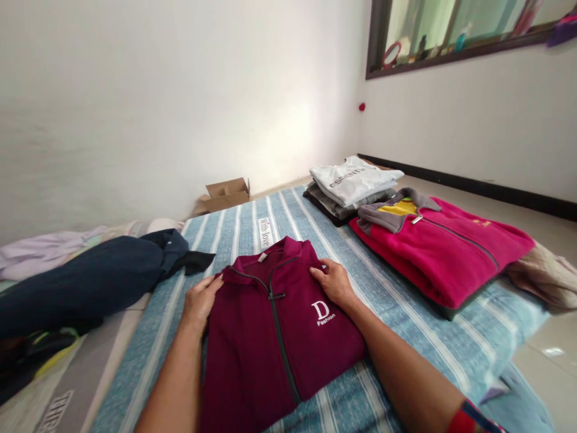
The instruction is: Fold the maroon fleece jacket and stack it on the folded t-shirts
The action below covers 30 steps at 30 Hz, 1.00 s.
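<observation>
A folded maroon zip jacket (274, 337) with a white "D Fashion" logo lies front up on the blue striped mattress (406, 313). My left hand (201, 300) rests flat at the jacket's left shoulder, fingers stretched along the edge. At the right shoulder, just by the collar, my right hand (332, 281) lies on the cloth with fingers loosely extended. Neither hand grips anything that I can see.
A folded pink fleece jacket (444, 249) lies to the right, and behind it a stack of folded shirts (351, 186). Dark navy clothing (85, 282) is heaped at the left. A cardboard box (225, 193) sits by the wall. Tiled floor (545, 355) lies to the right.
</observation>
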### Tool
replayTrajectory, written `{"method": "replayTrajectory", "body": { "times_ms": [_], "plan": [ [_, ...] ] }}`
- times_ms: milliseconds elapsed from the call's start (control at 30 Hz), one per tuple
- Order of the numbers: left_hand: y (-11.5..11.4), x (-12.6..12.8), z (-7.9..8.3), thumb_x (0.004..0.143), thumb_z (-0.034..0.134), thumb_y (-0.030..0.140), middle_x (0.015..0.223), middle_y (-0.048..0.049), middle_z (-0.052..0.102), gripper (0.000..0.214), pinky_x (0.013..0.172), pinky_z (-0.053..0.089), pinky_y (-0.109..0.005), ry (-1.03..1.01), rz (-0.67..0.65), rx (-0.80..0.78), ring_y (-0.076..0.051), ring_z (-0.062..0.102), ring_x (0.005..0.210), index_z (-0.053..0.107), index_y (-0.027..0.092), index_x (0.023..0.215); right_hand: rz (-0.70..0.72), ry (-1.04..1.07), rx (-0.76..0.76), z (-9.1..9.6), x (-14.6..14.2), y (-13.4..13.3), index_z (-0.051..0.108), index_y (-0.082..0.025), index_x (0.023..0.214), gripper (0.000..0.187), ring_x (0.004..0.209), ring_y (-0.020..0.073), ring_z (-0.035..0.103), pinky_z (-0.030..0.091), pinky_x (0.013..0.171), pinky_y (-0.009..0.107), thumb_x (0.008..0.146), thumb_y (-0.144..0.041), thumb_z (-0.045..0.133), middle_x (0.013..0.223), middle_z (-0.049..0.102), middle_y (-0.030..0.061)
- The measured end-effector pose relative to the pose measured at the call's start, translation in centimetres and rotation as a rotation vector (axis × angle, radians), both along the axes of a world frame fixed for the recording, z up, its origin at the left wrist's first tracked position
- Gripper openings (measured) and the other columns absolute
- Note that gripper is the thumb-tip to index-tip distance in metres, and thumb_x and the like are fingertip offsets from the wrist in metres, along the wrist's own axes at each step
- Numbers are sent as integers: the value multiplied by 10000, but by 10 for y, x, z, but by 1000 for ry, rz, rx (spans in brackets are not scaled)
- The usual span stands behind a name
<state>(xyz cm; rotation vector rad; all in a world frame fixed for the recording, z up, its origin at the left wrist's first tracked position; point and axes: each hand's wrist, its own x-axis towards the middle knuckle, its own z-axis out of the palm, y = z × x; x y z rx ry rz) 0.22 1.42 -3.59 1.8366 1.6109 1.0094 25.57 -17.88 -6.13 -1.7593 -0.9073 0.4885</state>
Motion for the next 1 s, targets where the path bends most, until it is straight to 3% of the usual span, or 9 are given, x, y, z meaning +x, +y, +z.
{"method": "replayTrajectory", "body": {
  "times_ms": [167, 500, 1000],
  "plan": [
    [-13, 2, 8, 561, 641, 472, 719, -32, 706, 402, 674, 476, -289, -68, -33, -148, -255, 642, 797, 724, 165, 807, 21, 21, 7, -4, -1, -1, 655, -158, 982, 356, 678, 187, 590, 414, 625, 272, 764, -419, 551, 711, 648, 27],
    [-26, 3, 17, 558, 592, 516, 635, -21, 684, 388, 601, 447, -276, -75, -117, -107, -230, 617, 683, 709, 174, 700, 45, 64, 12, -5, -3, -3, 642, -152, 992, 375, 686, 210, 617, 429, 611, 286, 758, -427, 540, 717, 665, 36],
    [-17, -1, 6, 578, 609, 532, 618, -3, 662, 424, 612, 436, -267, -84, -123, -140, -220, 612, 689, 711, 164, 763, 33, 43, 3, -6, 0, -2, 646, -156, 989, 368, 674, 199, 610, 430, 624, 283, 753, -419, 545, 709, 660, 30]
  ]
}}
